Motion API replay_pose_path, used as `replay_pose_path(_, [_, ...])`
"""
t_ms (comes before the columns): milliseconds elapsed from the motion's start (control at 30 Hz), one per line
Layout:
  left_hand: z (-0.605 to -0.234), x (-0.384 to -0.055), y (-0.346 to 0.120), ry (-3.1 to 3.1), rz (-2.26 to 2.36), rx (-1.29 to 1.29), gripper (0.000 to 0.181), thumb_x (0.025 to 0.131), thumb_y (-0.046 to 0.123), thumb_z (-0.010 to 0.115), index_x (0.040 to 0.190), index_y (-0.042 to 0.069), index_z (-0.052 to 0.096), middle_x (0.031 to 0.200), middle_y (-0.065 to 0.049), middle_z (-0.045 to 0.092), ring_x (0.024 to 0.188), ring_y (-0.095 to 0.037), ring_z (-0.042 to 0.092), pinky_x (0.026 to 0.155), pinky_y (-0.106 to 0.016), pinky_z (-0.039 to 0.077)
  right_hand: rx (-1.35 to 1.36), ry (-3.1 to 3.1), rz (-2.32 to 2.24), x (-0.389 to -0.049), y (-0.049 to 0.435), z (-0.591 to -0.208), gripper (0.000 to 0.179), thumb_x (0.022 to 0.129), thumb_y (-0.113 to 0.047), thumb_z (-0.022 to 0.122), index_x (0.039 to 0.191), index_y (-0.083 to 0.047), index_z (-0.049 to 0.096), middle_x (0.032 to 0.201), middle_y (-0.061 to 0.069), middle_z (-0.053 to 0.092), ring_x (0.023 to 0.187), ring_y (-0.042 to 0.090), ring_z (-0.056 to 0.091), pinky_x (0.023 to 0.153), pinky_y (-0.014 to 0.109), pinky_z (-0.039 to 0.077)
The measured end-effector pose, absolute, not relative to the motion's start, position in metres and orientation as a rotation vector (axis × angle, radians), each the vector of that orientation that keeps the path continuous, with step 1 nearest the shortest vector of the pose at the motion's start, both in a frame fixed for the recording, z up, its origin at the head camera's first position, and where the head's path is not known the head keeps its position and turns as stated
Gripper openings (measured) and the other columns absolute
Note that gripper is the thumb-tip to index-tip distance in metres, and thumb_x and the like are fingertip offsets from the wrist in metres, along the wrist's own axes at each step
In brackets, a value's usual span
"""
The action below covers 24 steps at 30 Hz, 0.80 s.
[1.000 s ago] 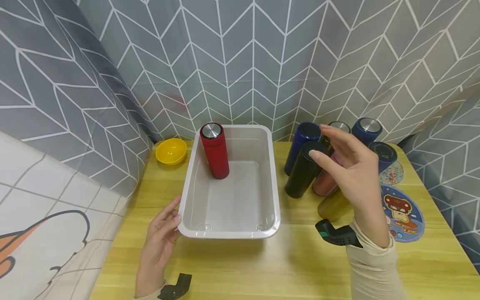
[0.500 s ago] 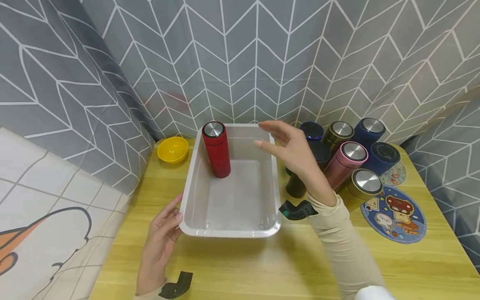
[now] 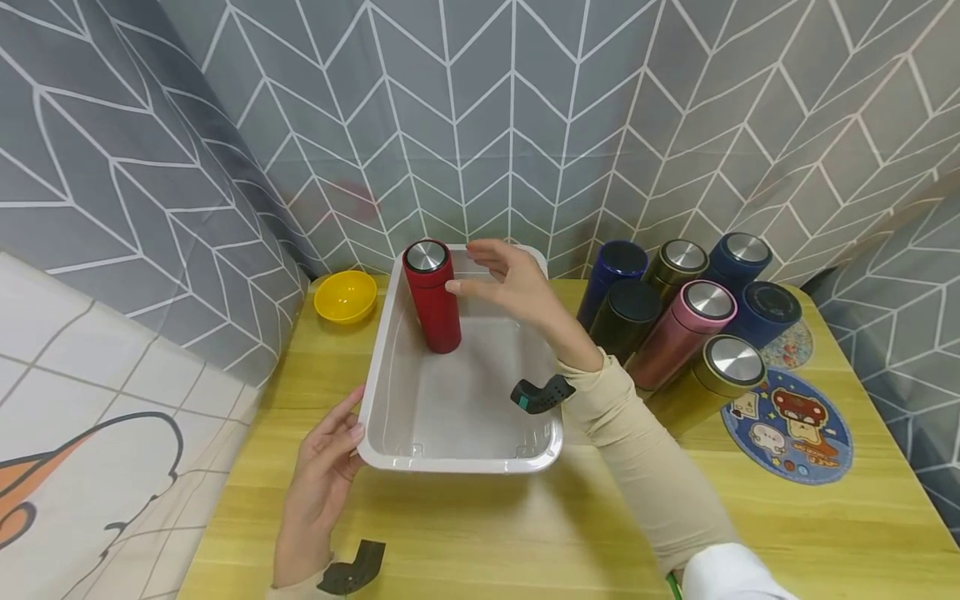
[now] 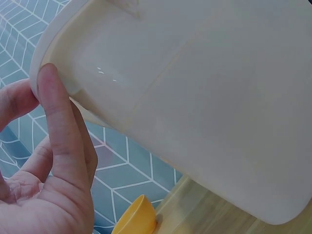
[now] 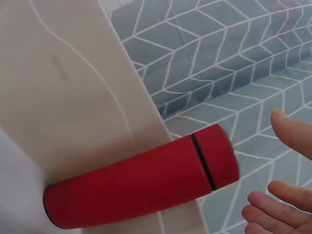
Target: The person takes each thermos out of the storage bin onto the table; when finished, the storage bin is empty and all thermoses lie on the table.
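A red thermos flask [image 3: 437, 308] with a silver-topped lid stands upright in the far left corner of a white plastic bin [image 3: 459, 463]. My left hand [image 3: 322, 483] pinches the bin's left rim near its front corner, with the thumb and a finger on either side in the left wrist view. Over the bin, my right hand [image 3: 517, 287] is spread just right of the flask's upper part. In the right wrist view a gap shows between those fingertips [image 5: 256, 198] and the flask's lid.
Several more flasks stand close together right of the bin, including a pink one [image 3: 682, 333], a gold one [image 3: 708, 383] and a black one [image 3: 628, 317]. A yellow bowl [image 3: 345, 298] sits behind left. A round blue mat [image 3: 791, 429] lies at the right.
My right hand has moved left, from above the flasks on the right to beside the red flask in the bin. My left hand has stayed at the rim.
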State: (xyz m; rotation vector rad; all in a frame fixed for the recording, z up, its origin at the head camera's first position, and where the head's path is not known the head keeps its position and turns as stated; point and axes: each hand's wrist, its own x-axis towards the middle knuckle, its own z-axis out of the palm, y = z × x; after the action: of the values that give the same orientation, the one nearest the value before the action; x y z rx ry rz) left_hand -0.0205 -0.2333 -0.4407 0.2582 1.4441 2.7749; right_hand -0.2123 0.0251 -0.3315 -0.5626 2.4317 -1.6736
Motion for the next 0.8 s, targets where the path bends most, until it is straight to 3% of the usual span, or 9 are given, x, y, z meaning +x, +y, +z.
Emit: replay_pose_path(800, [-0.442, -0.021, -0.234, 1.427, 2.785, 0.294, 0.050, 0.100, -0.013, 0.034, 0.145, 0.000, 0.050, 0.101, -0.001, 0.066, 0.091, -0.007, 0.067, 0.073, -0.016, 0.061, -0.425, 2.320, -1.697, -0.238, -0.019, -0.348, 0.086, 0.079, -0.022, 0.084, 0.150, -0.005, 0.040, 0.147, 0.014, 0.054, 0.134, 0.029, 0.053, 0.115, 0.042, 0.047])
